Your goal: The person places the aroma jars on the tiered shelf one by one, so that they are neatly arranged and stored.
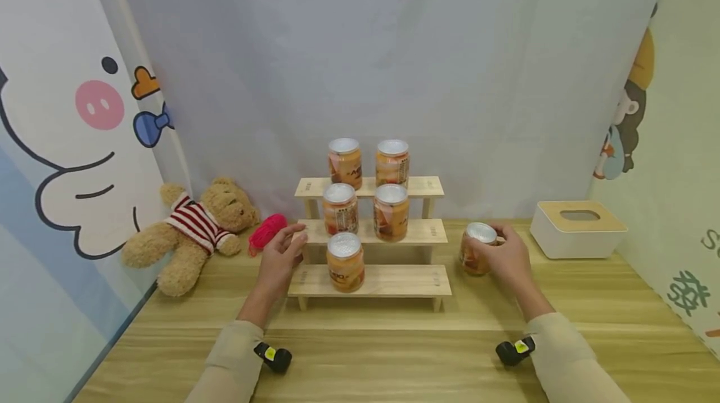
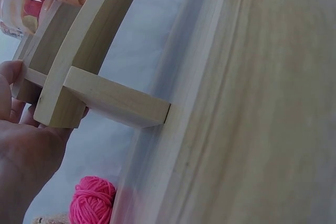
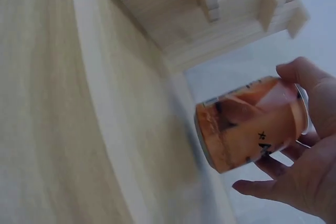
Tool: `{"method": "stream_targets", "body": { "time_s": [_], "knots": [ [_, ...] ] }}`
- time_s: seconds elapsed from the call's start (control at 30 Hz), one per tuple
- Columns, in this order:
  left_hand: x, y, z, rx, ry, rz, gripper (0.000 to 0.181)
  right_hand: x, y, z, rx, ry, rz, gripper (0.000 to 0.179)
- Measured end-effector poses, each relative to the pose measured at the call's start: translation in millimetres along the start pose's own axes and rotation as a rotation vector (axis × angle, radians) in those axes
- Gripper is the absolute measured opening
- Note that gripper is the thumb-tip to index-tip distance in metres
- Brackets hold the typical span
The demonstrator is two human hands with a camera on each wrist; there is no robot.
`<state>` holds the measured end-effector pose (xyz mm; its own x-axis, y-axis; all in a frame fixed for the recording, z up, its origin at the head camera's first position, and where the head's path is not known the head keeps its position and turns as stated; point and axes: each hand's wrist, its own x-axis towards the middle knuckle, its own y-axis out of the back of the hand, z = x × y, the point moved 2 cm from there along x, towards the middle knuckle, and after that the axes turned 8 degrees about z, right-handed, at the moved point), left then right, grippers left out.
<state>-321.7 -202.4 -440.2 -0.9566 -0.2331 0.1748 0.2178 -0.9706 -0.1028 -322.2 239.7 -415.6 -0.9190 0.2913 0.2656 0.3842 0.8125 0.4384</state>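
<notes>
At the left end of a three-tier wooden display rack (image 1: 394, 280), my left hand (image 1: 279, 256) grips the middle shelf's end; in the left wrist view its fingers are partly hidden behind the rack (image 2: 118, 95). To the rack's right, my right hand (image 1: 509, 256) holds an orange-labelled can (image 1: 475, 259) with a silver lid, upright in the head view. In the right wrist view the thumb and fingers pinch the can (image 3: 252, 124) near its lid end. Matching cans stand on the rack: two on top, two in the middle, and one can (image 1: 345, 263) left of centre on the bottom shelf.
A teddy bear (image 1: 194, 225) in a striped shirt leans at the left, beside a pink yarn ball (image 1: 267, 232). At the right stands a white tissue box (image 1: 579, 237) with a wooden lid. A grey curtain (image 1: 360, 53) hangs behind the wood-grain table (image 1: 382, 359).
</notes>
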Motion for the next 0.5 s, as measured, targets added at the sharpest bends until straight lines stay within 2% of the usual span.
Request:
{"method": "stream_targets", "body": {
  "time_s": [0.17, 0.27, 0.4, 0.5],
  "knots": [
    [-1.0, 0.9, -1.4, -0.004, 0.004, 0.006, 0.041, -8.3, 24.9, -27.0, -0.022, 0.116, -0.098, 0.071],
    [-0.9, 1.4, -1.9, -0.018, 0.001, 0.016, 0.040, -14.8, 40.5, -48.2, -0.018, 0.200, -0.146, 0.067],
    [0.2, 0.2, -2.0, -0.026, -0.005, 0.013, 0.039, -28.7, 53.9, -72.5, -0.009, 0.254, -0.195, 0.061],
    [0.9, -0.6, -1.6, -0.024, -0.009, 0.015, 0.039, -39.1, 52.7, -85.7, 0.011, 0.269, -0.252, 0.058]
  ]
}}
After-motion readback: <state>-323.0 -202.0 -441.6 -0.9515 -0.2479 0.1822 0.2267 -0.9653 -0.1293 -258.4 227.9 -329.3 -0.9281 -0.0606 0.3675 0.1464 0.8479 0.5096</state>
